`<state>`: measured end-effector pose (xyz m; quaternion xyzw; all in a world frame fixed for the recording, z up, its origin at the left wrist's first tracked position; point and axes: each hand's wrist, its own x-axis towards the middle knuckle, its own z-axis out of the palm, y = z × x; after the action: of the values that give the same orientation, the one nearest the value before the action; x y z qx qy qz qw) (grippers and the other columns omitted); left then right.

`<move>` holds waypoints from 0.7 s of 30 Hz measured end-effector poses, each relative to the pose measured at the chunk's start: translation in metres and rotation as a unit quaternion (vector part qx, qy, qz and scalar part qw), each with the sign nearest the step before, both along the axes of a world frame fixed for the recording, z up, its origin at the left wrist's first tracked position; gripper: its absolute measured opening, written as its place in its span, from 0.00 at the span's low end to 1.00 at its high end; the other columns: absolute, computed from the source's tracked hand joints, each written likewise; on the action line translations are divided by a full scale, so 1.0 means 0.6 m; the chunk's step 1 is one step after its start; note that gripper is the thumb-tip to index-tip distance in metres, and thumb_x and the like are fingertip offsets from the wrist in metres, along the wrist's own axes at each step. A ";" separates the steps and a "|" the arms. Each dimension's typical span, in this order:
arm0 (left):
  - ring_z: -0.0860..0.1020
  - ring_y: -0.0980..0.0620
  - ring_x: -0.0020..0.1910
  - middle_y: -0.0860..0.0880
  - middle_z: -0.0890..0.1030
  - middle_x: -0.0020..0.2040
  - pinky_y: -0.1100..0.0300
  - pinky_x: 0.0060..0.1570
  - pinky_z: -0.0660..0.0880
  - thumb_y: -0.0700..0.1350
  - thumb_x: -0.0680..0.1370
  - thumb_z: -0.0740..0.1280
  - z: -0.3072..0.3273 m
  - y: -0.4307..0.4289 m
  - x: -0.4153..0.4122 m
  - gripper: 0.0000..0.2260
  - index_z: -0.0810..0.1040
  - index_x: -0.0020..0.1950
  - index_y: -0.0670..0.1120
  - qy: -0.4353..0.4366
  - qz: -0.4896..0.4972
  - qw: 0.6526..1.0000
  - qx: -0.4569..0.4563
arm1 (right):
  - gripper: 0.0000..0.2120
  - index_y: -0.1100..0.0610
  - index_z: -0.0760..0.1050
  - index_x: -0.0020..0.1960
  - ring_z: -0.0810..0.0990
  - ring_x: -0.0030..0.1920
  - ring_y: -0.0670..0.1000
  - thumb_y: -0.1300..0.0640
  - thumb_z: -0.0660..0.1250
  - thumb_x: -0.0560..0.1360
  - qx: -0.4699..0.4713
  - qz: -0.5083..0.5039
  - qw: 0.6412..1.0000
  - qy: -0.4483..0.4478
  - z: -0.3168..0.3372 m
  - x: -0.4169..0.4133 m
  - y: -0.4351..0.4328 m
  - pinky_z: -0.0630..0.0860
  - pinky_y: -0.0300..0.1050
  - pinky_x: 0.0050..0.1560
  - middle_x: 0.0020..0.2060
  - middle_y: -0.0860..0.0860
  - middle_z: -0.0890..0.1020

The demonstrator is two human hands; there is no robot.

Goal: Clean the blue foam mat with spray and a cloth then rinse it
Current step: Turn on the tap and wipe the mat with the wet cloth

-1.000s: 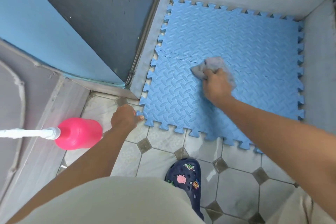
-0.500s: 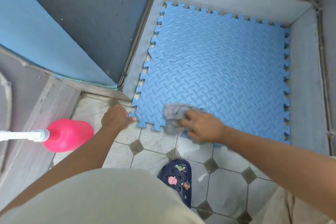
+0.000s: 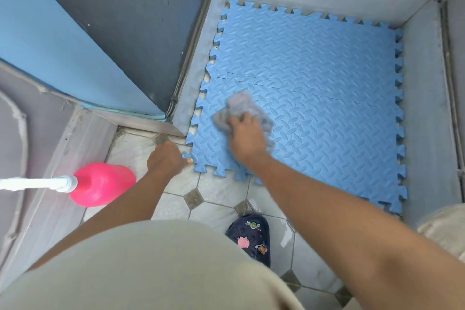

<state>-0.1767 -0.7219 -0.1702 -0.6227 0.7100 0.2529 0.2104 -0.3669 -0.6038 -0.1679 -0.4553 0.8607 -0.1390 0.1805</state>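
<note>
Right hand (image 3: 245,137) clenched on grey cloth (image 3: 240,106), pressed onto blue foam mat (image 3: 314,98) (near-left area). Left hand (image 3: 166,158) pinches mat's corner tab. Pink bottle (image 3: 102,184) on tiled floor (image 3: 219,191) beside it; navy clog (image 3: 251,236) near mat edge.

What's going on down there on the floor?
Someone is wiping a blue foam mat that lies on the floor. The right hand presses a grey cloth onto the mat, while the left hand pins down its near corner. A pink bottle stands nearby on the tiles.
</note>
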 end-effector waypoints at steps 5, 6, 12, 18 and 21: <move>0.80 0.44 0.52 0.44 0.81 0.55 0.55 0.45 0.75 0.58 0.70 0.75 0.023 0.005 -0.020 0.21 0.79 0.53 0.43 -0.055 -0.066 0.996 -0.004 | 0.22 0.50 0.69 0.74 0.70 0.65 0.60 0.57 0.62 0.81 0.032 0.100 0.994 -0.032 0.015 0.078 0.067 0.72 0.56 0.62 0.64 0.57 0.72; 0.79 0.44 0.56 0.45 0.79 0.59 0.54 0.47 0.74 0.52 0.74 0.73 0.034 0.014 -0.035 0.17 0.77 0.57 0.44 -0.089 -0.103 0.991 -0.018 | 0.22 0.49 0.69 0.74 0.70 0.66 0.60 0.56 0.62 0.81 0.043 0.107 0.993 -0.034 0.016 0.066 0.083 0.74 0.57 0.60 0.65 0.57 0.72; 0.76 0.42 0.59 0.43 0.76 0.59 0.49 0.53 0.74 0.40 0.77 0.62 0.068 0.069 -0.164 0.15 0.70 0.64 0.43 0.008 -0.315 0.929 -0.195 | 0.18 0.52 0.72 0.68 0.71 0.67 0.64 0.58 0.63 0.79 0.060 -0.064 0.996 0.010 0.008 -0.131 0.223 0.74 0.60 0.62 0.63 0.60 0.74; 0.39 0.44 0.79 0.47 0.40 0.81 0.44 0.77 0.46 0.68 0.79 0.50 -0.006 -0.009 -0.200 0.39 0.42 0.81 0.47 0.075 -0.345 0.933 -0.067 | 0.23 0.50 0.65 0.74 0.66 0.72 0.65 0.60 0.60 0.81 0.124 -0.440 0.889 -0.035 0.031 -0.256 0.292 0.66 0.65 0.69 0.72 0.63 0.67; 0.33 0.46 0.78 0.50 0.34 0.80 0.44 0.77 0.43 0.70 0.78 0.47 -0.026 -0.013 -0.188 0.40 0.36 0.80 0.49 0.064 -0.357 0.930 -0.060 | 0.21 0.48 0.66 0.73 0.69 0.68 0.64 0.57 0.61 0.81 0.111 -0.372 0.921 -0.023 0.025 -0.207 0.269 0.71 0.64 0.63 0.67 0.61 0.69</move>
<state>-0.2894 -0.7296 -0.1856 -0.3217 0.9113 0.1577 0.2029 -0.4910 -0.4426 -0.1531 -0.0764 0.9736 -0.1101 0.1849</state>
